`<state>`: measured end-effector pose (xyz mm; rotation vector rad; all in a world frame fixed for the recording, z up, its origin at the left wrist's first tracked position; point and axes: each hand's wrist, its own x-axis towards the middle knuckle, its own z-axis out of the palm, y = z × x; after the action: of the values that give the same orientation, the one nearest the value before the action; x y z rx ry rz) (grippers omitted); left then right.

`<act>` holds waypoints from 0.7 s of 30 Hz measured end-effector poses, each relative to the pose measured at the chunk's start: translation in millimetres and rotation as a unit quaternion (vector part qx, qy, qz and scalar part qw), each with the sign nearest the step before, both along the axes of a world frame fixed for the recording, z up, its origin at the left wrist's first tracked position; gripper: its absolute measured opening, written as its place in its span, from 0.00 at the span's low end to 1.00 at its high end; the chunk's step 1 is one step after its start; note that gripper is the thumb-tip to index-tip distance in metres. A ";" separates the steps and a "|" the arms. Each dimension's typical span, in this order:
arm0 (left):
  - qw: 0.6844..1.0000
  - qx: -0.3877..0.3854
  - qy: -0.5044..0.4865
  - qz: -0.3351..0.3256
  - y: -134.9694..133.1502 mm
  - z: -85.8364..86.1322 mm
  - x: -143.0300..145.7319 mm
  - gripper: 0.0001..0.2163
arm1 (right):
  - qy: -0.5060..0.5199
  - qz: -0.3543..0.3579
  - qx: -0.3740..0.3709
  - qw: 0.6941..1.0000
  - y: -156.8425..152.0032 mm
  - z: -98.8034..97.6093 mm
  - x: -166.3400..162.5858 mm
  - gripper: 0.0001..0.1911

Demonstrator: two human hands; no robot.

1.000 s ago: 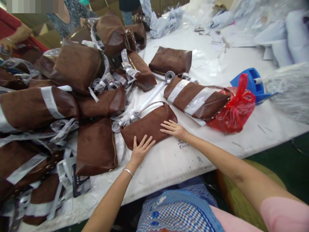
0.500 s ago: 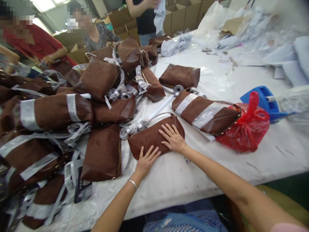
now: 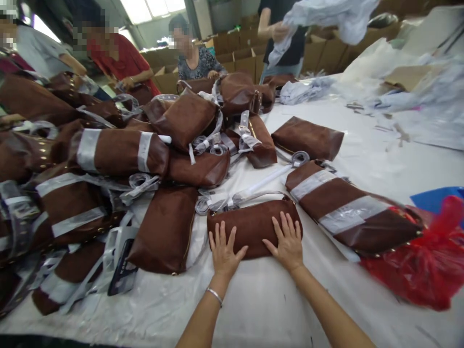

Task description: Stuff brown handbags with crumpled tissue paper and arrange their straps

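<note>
A brown handbag (image 3: 253, 226) lies flat in front of me, its wrapped strap along the far edge. My left hand (image 3: 225, 251) rests on its left end, fingers spread. On the right end lies my right hand (image 3: 288, 241), also flat with fingers apart. Neither hand grips anything. Beside the bag on the left is another brown bag (image 3: 165, 229) with a gold zipper along its edge. A brown bag with pale wrapping bands (image 3: 351, 208) lies to the right, close to my right hand.
Brown bags (image 3: 121, 152) are heaped on the left of the white table (image 3: 246, 299). A red plastic bag (image 3: 424, 261) and a blue object (image 3: 435, 200) are at the right. Crumpled pale wrapping (image 3: 308, 89) lies at the back. Several people stand across the table.
My hands have moved apart to the bag's two ends, and the bag lies straighter. My view has turned left. A person at the back has raised the pale sheet.
</note>
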<state>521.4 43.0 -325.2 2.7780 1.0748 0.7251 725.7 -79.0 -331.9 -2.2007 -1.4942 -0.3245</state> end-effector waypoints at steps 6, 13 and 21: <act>0.999 0.007 -0.050 0.015 -3.9 -14.8 -2.7 0.31 | 0.022 0.018 0.001 1.000 -5.8 0.1 -1.0 0.43; 0.998 0.009 -0.066 0.024 -2.7 -19.6 -2.8 0.31 | 0.037 0.206 -0.050 0.977 59.8 70.7 -4.2 0.29; 0.997 0.015 -0.066 0.035 -1.5 -20.1 -1.5 0.31 | 0.074 0.297 -0.317 0.898 184.2 77.5 -20.4 0.30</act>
<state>519.8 41.4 -345.2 2.6847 1.1497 0.9253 705.3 105.1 -254.4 -1.9694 -2.3016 0.5973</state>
